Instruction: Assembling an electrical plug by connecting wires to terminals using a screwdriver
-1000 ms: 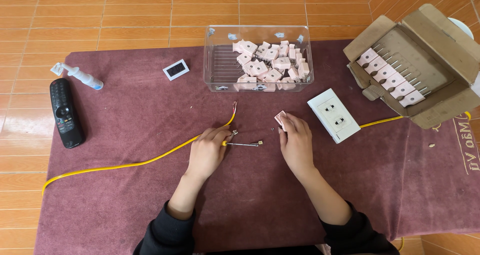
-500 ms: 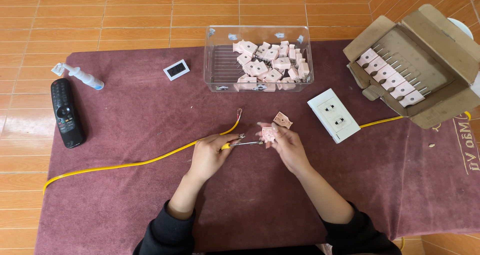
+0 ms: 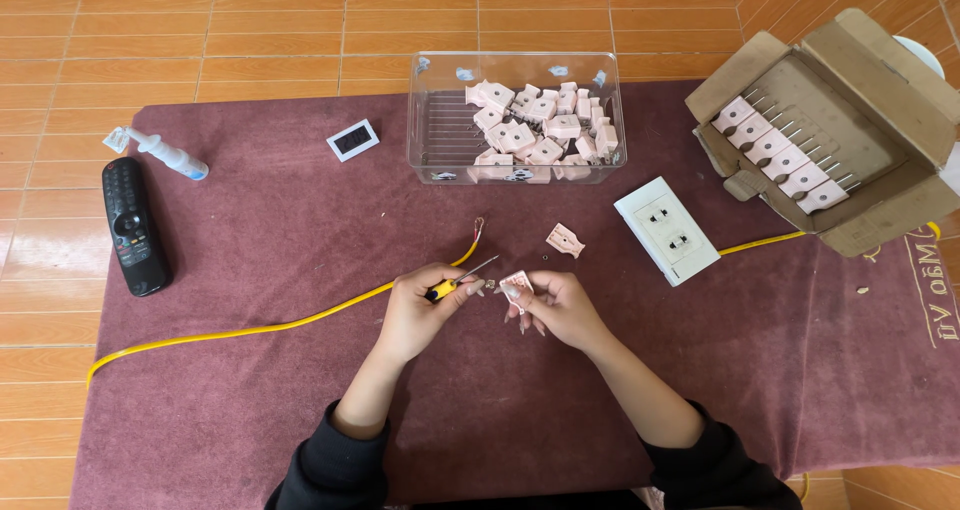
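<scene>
A dark red cloth (image 3: pixel 250 240), soft and slightly napped, covers the low table and keeps small parts from rolling. At the far right a brown cardboard box (image 3: pixel 900 210) lies open with a neat row of pink plugs, prongs pointing right. In the far middle, a clear hard-plastic tub (image 3: pixel 440 120) holds a loose heap of the same plugs, within easy reach. A white wall socket (image 3: pixel 667 230) lies flat near the box, and a thin yellow cable (image 3: pixel 250 328) snakes from the left to a bared end beside the hands. A black remote (image 3: pixel 132 226) rests at the left.

The left hand (image 3: pixel 420 308) is closed around a yellow-handled screwdriver (image 3: pixel 458 281), tip aimed right. The right hand (image 3: pixel 560 305) pinches a pink plug half (image 3: pixel 514 285) at the cloth's centre, tilted toward the tip. Its loose cover (image 3: pixel 565 240) lies just beyond.
</scene>
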